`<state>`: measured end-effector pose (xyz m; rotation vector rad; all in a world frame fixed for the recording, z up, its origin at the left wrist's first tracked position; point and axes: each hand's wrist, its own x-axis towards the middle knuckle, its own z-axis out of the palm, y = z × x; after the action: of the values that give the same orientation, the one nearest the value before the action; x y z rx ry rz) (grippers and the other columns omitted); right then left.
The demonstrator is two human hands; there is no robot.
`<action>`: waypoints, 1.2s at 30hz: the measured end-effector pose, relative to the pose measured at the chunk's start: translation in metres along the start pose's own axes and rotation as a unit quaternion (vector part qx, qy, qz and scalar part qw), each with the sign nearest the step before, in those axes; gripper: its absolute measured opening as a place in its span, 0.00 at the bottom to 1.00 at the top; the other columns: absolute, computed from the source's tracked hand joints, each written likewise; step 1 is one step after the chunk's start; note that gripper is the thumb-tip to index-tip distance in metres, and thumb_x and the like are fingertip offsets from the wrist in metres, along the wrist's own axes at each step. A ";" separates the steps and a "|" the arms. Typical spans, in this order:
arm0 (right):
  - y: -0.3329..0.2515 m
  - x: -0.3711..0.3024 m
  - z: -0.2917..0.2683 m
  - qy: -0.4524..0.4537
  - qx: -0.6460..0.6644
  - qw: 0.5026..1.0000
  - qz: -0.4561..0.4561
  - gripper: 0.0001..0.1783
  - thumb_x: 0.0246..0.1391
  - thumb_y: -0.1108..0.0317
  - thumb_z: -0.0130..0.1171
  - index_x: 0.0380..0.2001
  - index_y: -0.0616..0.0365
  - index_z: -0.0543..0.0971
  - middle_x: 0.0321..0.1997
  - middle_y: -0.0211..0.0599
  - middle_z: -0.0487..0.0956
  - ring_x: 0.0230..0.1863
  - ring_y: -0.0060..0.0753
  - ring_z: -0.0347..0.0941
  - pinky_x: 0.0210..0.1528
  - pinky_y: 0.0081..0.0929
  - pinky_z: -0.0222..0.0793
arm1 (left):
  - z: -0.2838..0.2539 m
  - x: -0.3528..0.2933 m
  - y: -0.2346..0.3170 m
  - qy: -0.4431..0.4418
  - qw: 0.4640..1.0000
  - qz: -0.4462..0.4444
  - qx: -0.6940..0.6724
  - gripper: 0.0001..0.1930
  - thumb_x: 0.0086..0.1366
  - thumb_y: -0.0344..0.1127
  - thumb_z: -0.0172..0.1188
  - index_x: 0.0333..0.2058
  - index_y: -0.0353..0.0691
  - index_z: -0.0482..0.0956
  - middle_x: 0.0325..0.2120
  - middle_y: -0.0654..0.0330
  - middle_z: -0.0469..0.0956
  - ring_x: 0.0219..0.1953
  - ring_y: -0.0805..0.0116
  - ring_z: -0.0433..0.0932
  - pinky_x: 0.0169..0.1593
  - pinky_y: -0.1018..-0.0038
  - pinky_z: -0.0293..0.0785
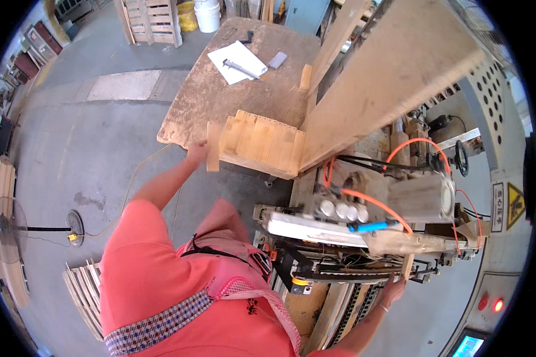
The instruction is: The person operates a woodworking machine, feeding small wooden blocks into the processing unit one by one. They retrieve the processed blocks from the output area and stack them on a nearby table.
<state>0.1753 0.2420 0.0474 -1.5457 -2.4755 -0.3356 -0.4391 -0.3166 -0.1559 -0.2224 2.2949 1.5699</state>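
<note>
My left hand is closed on the edge of a short, flat wooden board, slightly blurred and held upright. This board stands just left of a stack of pale wooden boards at the near edge of the brown worktable. Small dark holes run along the stack's far edge. Far to the right, my right hand grips the near end of a narrow wooden piece at the machine. The machine's body hides the rest of that piece.
On the worktable lie a caliper, white paper and a small grey block. A wide tilted panel rises beside the stack. Orange hoses cross the machine. A fan and slatted wood stand left.
</note>
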 end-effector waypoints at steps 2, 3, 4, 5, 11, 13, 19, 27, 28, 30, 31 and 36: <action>0.009 -0.038 -0.009 -0.057 0.001 0.998 0.005 0.21 0.47 0.58 0.59 0.40 0.62 0.76 0.37 0.50 0.78 0.39 0.52 0.73 0.42 0.43 0.68 | 0.016 0.035 0.010 0.012 0.996 0.008 0.085 0.17 0.53 0.40 0.59 0.44 0.46 0.79 0.27 0.62 0.80 0.28 0.71 0.78 0.34 0.74 0.74; 0.007 -0.058 -0.014 -0.077 0.001 0.997 0.006 0.18 0.47 0.59 0.59 0.37 0.62 0.77 0.37 0.49 0.78 0.38 0.52 0.74 0.40 0.43 0.68 | 0.020 0.048 0.015 0.020 0.992 0.014 0.127 0.18 0.53 0.41 0.59 0.44 0.48 0.79 0.28 0.61 0.81 0.30 0.69 0.80 0.37 0.73 0.74; 0.004 -0.075 -0.023 -0.094 0.002 0.996 0.007 0.16 0.46 0.61 0.59 0.35 0.62 0.78 0.36 0.49 0.79 0.37 0.52 0.74 0.39 0.43 0.69 | 0.024 0.066 0.010 0.009 0.992 0.016 0.122 0.18 0.53 0.42 0.59 0.44 0.49 0.79 0.30 0.60 0.81 0.32 0.67 0.80 0.38 0.72 0.74; 0.002 -0.087 -0.030 -0.117 -0.012 0.993 0.011 0.15 0.45 0.62 0.59 0.33 0.62 0.78 0.35 0.48 0.79 0.35 0.52 0.75 0.37 0.43 0.69 | 0.029 0.085 -0.002 0.001 0.993 0.018 0.117 0.18 0.53 0.42 0.58 0.44 0.50 0.79 0.31 0.59 0.81 0.34 0.66 0.80 0.40 0.71 0.74; -0.009 -0.164 -0.063 -0.176 0.052 0.977 0.105 0.12 0.41 0.64 0.63 0.27 0.60 0.78 0.26 0.46 0.79 0.27 0.49 0.75 0.31 0.39 0.70 | 0.059 0.149 -0.059 -0.035 0.994 0.020 0.104 0.17 0.53 0.43 0.58 0.42 0.50 0.81 0.31 0.60 0.82 0.34 0.68 0.80 0.39 0.73 0.74; -0.014 -0.187 -0.067 -0.182 0.086 0.970 0.136 0.14 0.42 0.61 0.63 0.25 0.63 0.77 0.23 0.45 0.78 0.26 0.45 0.75 0.30 0.36 0.70 | 0.070 0.147 -0.058 -0.035 0.993 0.005 0.116 0.16 0.53 0.42 0.58 0.41 0.49 0.81 0.31 0.60 0.82 0.33 0.69 0.80 0.39 0.73 0.74; -0.025 -0.214 -0.072 -0.196 0.114 0.962 0.150 0.13 0.39 0.62 0.64 0.27 0.59 0.79 0.23 0.46 0.78 0.26 0.43 0.75 0.31 0.35 0.69 | 0.057 0.135 -0.045 -0.046 0.996 -0.003 0.074 0.15 0.54 0.42 0.57 0.40 0.49 0.81 0.31 0.60 0.82 0.33 0.70 0.80 0.39 0.74 0.74; -0.039 -0.235 -0.082 -0.225 0.036 0.962 0.149 0.13 0.43 0.58 0.62 0.28 0.57 0.80 0.26 0.44 0.79 0.31 0.48 0.76 0.35 0.36 0.70 | 0.064 0.129 -0.035 -0.019 0.989 0.031 0.146 0.16 0.54 0.43 0.56 0.40 0.48 0.81 0.31 0.58 0.81 0.35 0.66 0.80 0.40 0.72 0.74; -0.046 -0.239 -0.088 -0.220 0.042 0.963 0.149 0.14 0.43 0.58 0.61 0.27 0.57 0.80 0.26 0.45 0.79 0.31 0.49 0.75 0.35 0.37 0.70 | 0.066 0.128 -0.034 -0.022 0.986 0.031 0.162 0.15 0.54 0.43 0.56 0.40 0.49 0.81 0.31 0.59 0.81 0.35 0.66 0.80 0.39 0.71 0.74; -0.055 -0.242 -0.097 -0.255 0.010 0.956 0.146 0.14 0.43 0.57 0.58 0.23 0.59 0.78 0.26 0.49 0.77 0.32 0.54 0.74 0.34 0.43 0.68 | 0.058 0.141 -0.044 -0.028 0.982 0.037 0.183 0.15 0.53 0.43 0.55 0.39 0.49 0.81 0.31 0.59 0.81 0.34 0.65 0.80 0.39 0.71 0.74; -0.048 -0.248 -0.094 -0.200 0.054 0.966 0.154 0.16 0.44 0.56 0.56 0.20 0.60 0.75 0.24 0.51 0.75 0.31 0.57 0.72 0.33 0.46 0.66 | 0.059 0.151 -0.055 -0.032 0.982 0.041 0.182 0.15 0.54 0.44 0.55 0.39 0.50 0.81 0.30 0.60 0.81 0.34 0.64 0.80 0.39 0.71 0.74; -0.036 -0.269 -0.095 -0.233 0.032 0.957 0.169 0.16 0.45 0.53 0.56 0.23 0.57 0.75 0.28 0.50 0.76 0.34 0.55 0.72 0.33 0.45 0.66 | 0.056 0.162 -0.064 -0.134 0.977 0.098 0.133 0.12 0.57 0.39 0.55 0.34 0.37 0.79 0.25 0.58 0.79 0.30 0.71 0.76 0.33 0.71 0.70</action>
<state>0.2638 -0.0312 0.0568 -2.1787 -2.4257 0.1861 -0.5573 -0.2781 -0.2892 0.2742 2.3303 1.2650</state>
